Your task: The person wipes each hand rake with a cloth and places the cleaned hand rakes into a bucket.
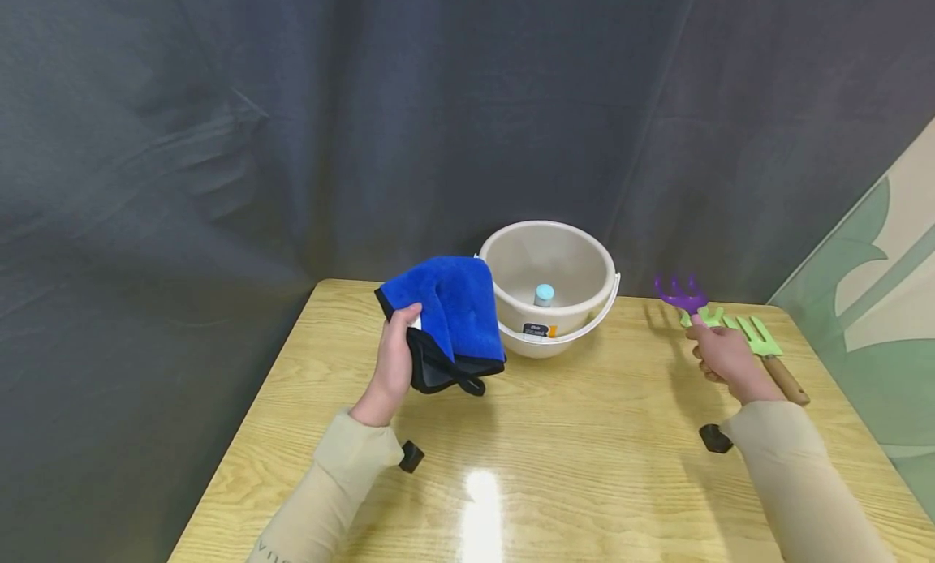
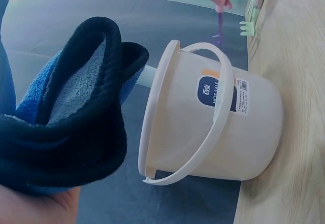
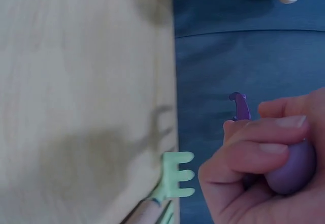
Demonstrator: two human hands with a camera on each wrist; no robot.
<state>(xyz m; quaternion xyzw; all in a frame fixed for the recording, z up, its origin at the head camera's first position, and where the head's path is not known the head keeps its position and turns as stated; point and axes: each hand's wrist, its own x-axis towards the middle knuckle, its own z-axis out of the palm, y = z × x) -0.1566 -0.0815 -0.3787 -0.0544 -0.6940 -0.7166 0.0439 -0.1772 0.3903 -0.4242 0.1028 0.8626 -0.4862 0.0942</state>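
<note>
The blue cloth (image 1: 467, 307) is just left of centre in the head view, held up in the left hand's (image 1: 393, 360) grip. At right, the right hand (image 1: 723, 356) grips the purple fork (image 1: 684, 300). Between them stands the bucket (image 1: 536, 251); inside, a blue-capped thing (image 1: 544, 292), perhaps a bottle. Green tools (image 1: 761, 337) lie at far right.

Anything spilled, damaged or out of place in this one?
Nothing stands out. The bucket stands upright, the left hand holds the towel, the right hand holds the purple rake, and the green tools lie on the table. I see no spill or damage.
</note>
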